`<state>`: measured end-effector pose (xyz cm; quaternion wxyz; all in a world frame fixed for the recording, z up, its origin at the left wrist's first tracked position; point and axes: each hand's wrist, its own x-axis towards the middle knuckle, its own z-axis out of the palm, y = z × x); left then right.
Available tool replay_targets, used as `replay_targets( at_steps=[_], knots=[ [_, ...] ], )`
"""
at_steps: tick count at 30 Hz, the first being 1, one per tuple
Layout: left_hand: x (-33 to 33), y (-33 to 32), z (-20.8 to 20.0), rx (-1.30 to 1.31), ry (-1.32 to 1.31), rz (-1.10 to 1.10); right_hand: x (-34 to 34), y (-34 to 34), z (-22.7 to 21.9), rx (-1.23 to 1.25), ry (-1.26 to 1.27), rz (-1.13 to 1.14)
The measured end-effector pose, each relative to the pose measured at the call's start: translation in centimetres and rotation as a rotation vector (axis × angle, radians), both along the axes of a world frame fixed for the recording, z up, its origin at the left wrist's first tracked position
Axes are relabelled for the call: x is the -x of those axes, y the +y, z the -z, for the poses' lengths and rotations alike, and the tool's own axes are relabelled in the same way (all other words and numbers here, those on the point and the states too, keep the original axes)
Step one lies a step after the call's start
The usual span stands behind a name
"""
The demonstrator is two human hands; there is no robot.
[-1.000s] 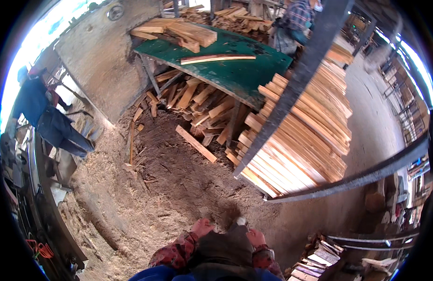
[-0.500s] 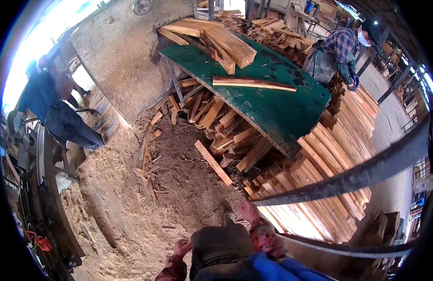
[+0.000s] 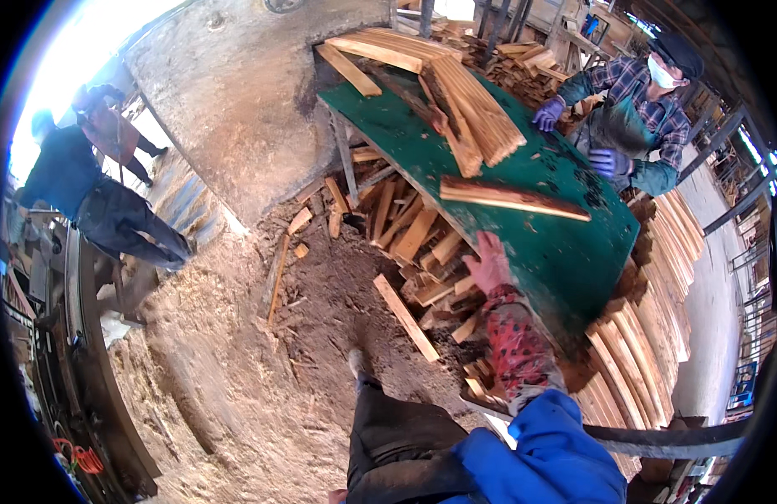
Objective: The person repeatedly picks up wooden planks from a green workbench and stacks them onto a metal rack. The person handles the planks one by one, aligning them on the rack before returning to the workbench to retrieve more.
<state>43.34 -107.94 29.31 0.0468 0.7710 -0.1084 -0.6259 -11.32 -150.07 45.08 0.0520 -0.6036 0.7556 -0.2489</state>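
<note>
My right hand [image 3: 490, 265] reaches forward over the near edge of the green tabletop [image 3: 548, 260], fingers stretched out and holding nothing. Whether it touches the edge I cannot tell. Beyond it, a plank with a dark bark edge [image 3: 514, 198] lies across the tabletop. Farther back rests a stack of sawn boards [image 3: 481, 109], with a short board [image 3: 348, 70] beside them. Only a sliver of my left hand [image 3: 338, 496] shows at the lower edge; its fingers are hidden.
Loose offcuts [image 3: 418, 235] are heaped under the table, and a single strip [image 3: 405, 317] lies on the sawdust floor. Long boards [image 3: 649, 336] are stacked at the right. A co-worker [image 3: 640, 118] in purple gloves stands behind the table; another person [image 3: 86, 185] works beside machinery at the left.
My right hand has moved forward to the table's edge, while my left has dropped almost out of view. The co-worker has turned from the board stack toward the table.
</note>
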Motion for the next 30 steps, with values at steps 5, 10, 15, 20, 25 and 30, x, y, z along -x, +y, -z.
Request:
replay_targets(
  at_steps=[5,10,15,20,25,30],
  knots=[
    [-4.7,-11.4,3.6,0.058,0.147,0.113,0.7,-9.1,-0.9,-0.177,0.205,0.000],
    [-9.9,-28.5,2.9,0.471,0.235,-0.086,0.4,-14.6,-1.9,-0.383,0.271,0.090],
    [-6.9,-42.9,-3.4,0.598,0.163,-0.241,2.0,-15.0,-3.1,-0.499,0.320,0.046],
    [-2.8,-46.2,-1.9,0.582,0.277,-0.175,3.2,-14.2,-2.3,-0.302,0.318,-0.067],
    [4.1,-47.2,-1.1,0.435,0.354,-0.034,3.0,-14.9,-2.9,-0.275,0.332,-0.189],
    [10.6,-53.7,-3.2,0.427,0.415,0.178,2.4,-16.5,-4.0,-0.129,0.330,-0.255]
  ],
)
